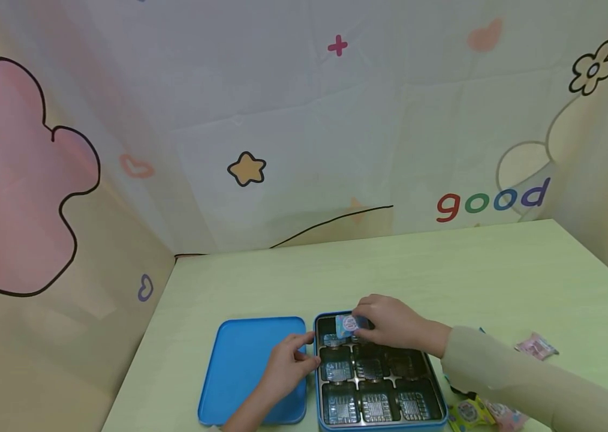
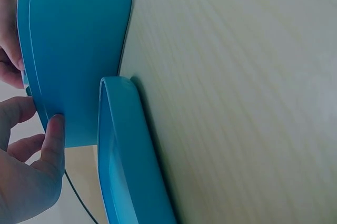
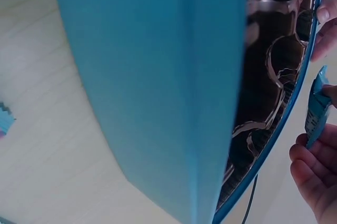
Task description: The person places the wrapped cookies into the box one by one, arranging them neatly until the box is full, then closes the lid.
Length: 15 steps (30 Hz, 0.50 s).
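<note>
Over the back-left compartment of a blue box (image 1: 382, 427), my right hand (image 1: 398, 327) pinches a small blue wrapped sweet (image 1: 347, 326) between thumb and fingers. The right wrist view has this sweet (image 3: 317, 109) edge-on, just past the box rim. A dark plastic insert (image 1: 356, 381) divides the box into several compartments; the middle and front rows show bare ridged bottoms. My left hand (image 1: 288, 363) rests its fingertips against the box's left side, right at the rim. In the left wrist view its extended fingers (image 2: 54, 134) touch the outer blue wall (image 2: 79, 50).
A blue lid (image 1: 250, 360) lies on the table left of the box, partly under my left forearm. Right of the box are a yellow wrapped sweet (image 1: 467, 414), a pink one (image 1: 508, 417) and another pink one (image 1: 536, 346) farther back. A printed cloth (image 1: 304, 180) hangs behind.
</note>
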Motion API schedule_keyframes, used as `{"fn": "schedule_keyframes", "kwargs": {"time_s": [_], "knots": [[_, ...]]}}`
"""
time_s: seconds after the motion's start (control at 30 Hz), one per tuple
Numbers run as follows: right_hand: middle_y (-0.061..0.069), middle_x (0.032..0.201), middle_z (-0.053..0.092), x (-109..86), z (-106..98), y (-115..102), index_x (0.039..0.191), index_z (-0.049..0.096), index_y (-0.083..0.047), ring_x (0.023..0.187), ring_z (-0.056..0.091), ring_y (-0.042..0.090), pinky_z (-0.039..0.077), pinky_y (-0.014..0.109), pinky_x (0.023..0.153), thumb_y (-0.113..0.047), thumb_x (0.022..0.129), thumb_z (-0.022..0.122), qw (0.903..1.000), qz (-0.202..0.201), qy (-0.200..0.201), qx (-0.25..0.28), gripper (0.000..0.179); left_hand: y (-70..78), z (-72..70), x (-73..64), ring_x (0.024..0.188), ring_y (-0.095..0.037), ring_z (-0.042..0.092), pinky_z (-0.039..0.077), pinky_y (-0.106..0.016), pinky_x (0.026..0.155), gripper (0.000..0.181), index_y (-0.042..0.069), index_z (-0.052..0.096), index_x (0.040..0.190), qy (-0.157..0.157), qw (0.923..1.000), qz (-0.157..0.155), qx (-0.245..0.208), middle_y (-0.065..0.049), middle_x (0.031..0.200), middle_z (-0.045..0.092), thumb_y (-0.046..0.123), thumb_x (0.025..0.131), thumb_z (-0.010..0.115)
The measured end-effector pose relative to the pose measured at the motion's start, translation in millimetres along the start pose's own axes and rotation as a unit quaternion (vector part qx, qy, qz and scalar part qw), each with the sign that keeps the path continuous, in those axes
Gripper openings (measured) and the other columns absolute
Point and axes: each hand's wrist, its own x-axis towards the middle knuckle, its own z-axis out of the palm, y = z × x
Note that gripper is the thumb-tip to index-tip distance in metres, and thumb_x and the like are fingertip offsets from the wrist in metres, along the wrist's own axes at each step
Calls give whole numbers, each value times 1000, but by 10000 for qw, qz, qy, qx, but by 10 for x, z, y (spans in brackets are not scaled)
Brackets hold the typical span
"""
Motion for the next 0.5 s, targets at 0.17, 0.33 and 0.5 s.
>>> {"fn": "schedule_keyframes", "kwargs": {"time_s": [0.17, 0.33, 0.5], "knots": [[0, 87, 63, 54, 38, -26, 95, 67, -8, 78, 57, 10, 49, 27, 68, -32, 78, 64, 9999, 44, -123, 44, 29, -3, 5, 1, 79, -18, 62, 48, -24, 60, 49, 1, 48, 126, 66, 10000, 17, 16, -18, 115, 51, 13, 81, 63], [-2, 85, 62, 98, 66, -48, 93, 68, -9, 76, 55, 9, 48, 25, 66, -32, 79, 63, 9998, -55, -200, 20, 27, 1, 7, 4, 78, -18, 62, 48, -24, 60, 49, 1, 49, 125, 96, 10000, -1, -5, -18, 114, 51, 13, 80, 63], [-2, 81, 61, 132, 79, -62, 90, 67, -9, 70, 53, 8, 46, 24, 61, -30, 79, 65, 9995, -208, -242, -68, 24, 10, 4, 0, 78, -19, 62, 48, -24, 60, 49, 1, 49, 126, 62, 10000, -8, -41, -18, 114, 51, 13, 81, 63]]}}
